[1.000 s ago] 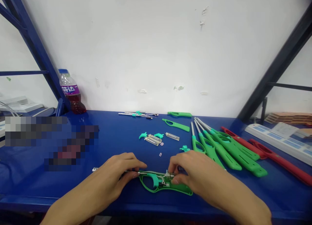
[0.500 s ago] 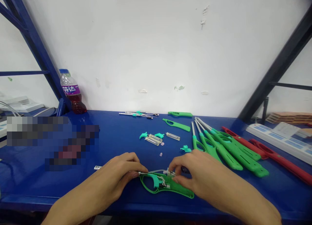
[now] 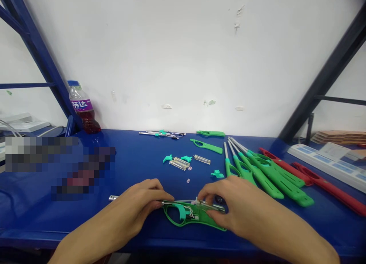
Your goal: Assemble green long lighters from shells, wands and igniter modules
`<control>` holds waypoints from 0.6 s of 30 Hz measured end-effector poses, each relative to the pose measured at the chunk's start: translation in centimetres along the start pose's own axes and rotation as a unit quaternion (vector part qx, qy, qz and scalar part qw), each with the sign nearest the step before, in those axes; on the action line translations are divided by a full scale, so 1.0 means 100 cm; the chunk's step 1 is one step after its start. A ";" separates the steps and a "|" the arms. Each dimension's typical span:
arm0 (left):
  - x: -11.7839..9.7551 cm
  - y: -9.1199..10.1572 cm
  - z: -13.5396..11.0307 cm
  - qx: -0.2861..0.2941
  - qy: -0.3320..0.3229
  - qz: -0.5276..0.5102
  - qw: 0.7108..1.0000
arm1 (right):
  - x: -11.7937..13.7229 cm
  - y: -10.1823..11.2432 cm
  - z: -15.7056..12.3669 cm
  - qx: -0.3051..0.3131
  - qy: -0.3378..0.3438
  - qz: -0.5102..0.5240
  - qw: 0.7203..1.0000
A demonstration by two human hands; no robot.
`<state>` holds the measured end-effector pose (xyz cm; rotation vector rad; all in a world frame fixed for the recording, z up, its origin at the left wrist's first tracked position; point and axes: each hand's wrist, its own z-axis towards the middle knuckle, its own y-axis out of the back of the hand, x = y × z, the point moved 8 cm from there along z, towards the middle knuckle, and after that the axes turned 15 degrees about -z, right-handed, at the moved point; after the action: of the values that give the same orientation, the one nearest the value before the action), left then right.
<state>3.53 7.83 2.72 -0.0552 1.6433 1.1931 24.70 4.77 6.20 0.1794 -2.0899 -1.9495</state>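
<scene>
An opened green lighter shell [image 3: 197, 218] lies near the front edge of the blue table [image 3: 137, 161], with a teal trigger and thin white wires inside it. My left hand [image 3: 143, 203] pinches the metal tube at the shell's left end; the tube's tip [image 3: 113, 197] pokes out past my wrist. My right hand [image 3: 231, 203] rests on the shell's right half, fingers curled and pressing a clear fuel tube into it.
Several finished green lighters [image 3: 257, 172] and two red ones [image 3: 314, 180] lie fanned at the right. Loose teal triggers and clear tubes [image 3: 183, 162], green half shells [image 3: 206, 146] and metal rods [image 3: 160, 134] lie behind. A drink bottle [image 3: 82, 108] stands back left, a power strip [image 3: 328, 165] right.
My right hand's fingers have shifted slightly right along the shell, uncovering more of the clear tube. My left hand has stayed in place.
</scene>
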 end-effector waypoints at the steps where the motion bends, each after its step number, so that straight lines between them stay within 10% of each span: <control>1: -0.001 0.000 0.000 -0.001 0.002 0.001 1.000 | 0.000 0.001 -0.001 -0.005 -0.001 0.003 1.000; 18: -0.018 0.002 -0.004 -0.010 0.006 0.018 1.000 | -0.001 -0.007 0.003 0.009 0.001 -0.010 1.000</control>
<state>3.98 6.78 4.20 -0.0470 1.6493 1.2387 24.69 5.01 5.50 0.2072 -2.1122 -1.9427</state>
